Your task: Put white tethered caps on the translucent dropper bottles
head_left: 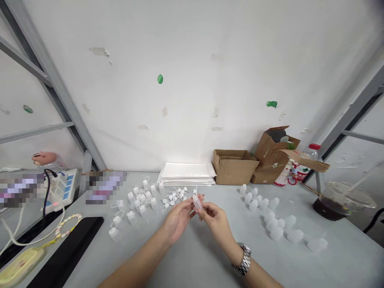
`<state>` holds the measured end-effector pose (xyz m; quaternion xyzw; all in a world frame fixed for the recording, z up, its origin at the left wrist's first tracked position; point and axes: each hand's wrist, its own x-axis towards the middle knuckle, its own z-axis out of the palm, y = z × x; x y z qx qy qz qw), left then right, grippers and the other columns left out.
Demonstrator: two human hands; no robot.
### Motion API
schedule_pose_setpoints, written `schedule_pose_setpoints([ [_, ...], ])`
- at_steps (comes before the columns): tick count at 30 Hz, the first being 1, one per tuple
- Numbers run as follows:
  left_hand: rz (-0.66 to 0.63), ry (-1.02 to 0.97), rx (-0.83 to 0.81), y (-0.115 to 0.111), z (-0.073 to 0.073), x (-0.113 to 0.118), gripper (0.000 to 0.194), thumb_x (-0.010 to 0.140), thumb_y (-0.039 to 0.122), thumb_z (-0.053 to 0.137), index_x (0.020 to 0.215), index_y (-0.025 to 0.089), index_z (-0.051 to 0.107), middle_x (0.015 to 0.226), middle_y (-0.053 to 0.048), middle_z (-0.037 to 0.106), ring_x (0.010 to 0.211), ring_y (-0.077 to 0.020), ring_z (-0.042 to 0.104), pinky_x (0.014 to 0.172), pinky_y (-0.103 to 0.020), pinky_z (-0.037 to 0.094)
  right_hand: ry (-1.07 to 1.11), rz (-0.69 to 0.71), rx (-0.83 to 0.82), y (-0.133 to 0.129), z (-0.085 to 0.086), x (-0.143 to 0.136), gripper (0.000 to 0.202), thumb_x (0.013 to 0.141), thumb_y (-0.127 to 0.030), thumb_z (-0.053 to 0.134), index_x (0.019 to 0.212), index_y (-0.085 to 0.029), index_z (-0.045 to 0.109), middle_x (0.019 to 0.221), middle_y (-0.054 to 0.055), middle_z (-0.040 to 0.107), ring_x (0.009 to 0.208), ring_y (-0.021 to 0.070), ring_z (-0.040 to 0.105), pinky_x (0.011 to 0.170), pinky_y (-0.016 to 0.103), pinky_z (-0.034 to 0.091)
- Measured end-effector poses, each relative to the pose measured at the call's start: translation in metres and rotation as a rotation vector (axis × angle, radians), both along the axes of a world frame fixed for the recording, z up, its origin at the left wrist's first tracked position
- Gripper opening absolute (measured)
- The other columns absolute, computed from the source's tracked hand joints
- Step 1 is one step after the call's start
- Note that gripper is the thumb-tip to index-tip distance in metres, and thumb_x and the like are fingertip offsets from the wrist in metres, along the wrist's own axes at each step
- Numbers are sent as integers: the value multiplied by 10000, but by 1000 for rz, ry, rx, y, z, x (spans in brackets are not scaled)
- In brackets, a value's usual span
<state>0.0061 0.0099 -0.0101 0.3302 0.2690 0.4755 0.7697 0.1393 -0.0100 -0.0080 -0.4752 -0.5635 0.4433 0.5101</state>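
Near the table's middle, a small translucent plastic bottle [197, 202] stands slightly tilted between my two hands. My left hand [177, 221] has its fingertips closed about the bottle's upper part. From the other side, my right hand [215, 219] pinches the bottle's body between thumb and fingers. Just beyond my left hand lies a loose pile of white caps with loops [174, 197]. Several similar bottles with white looped caps [142, 209] stand to the left. On the right are several translucent bottles [276, 233] on which I see no white caps. My fingers partly cover the held bottle's top.
White flat packs [186, 171] are stacked against the wall beside an open cardboard box [234, 172]. A brown paper bag [270, 158] stands farther right. A lidded cup of dark drink [333, 208] is at the right edge. A power strip [61, 192] and black pad [70, 248] lie left.
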Motion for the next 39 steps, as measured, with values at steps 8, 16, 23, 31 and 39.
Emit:
schedule_pose_setpoints([
  [8, -31, -34, -79, 2, 0, -1, 281, 747, 227, 472, 941, 134, 655, 957, -89, 656, 830, -187, 552, 755, -301, 392, 328, 155, -184, 4, 2, 1, 241, 605, -382, 704, 657, -148, 678, 581, 1, 580, 524, 107, 470, 569, 251, 390],
  [16, -127, -131, -98, 3, -2, -1, 238, 748, 223, 466, 866, 126, 648, 667, -41, 593, 589, -137, 494, 655, -295, 389, 597, 348, -334, 3, 1, 3, 134, 653, -257, 685, 644, -124, 677, 611, 12, 577, 535, 83, 467, 580, 222, 374],
  [23, -114, -143, -193, 3, -5, 0, 140, 725, 212, 518, 669, 122, 610, 580, -20, 563, 553, -124, 503, 619, -273, 391, 773, 486, -455, 6, -5, 5, 158, 669, -189, 684, 777, -74, 692, 639, 32, 587, 570, 82, 491, 601, 210, 392],
  [31, -41, -73, -258, 1, -4, 3, 166, 760, 241, 536, 768, 115, 644, 660, -37, 650, 602, -125, 575, 651, -256, 435, 935, 589, -544, 9, -11, 1, 183, 645, -141, 716, 804, -59, 678, 616, 9, 559, 511, 36, 422, 544, 173, 363],
  [39, 230, 167, 15, 2, 0, 1, 287, 627, 309, 704, 844, 128, 657, 956, -97, 676, 951, -208, 583, 867, -308, 408, 466, 434, -348, 13, -14, 4, 319, 771, -420, 572, 774, -111, 651, 681, 53, 611, 537, 99, 498, 581, 259, 396],
])
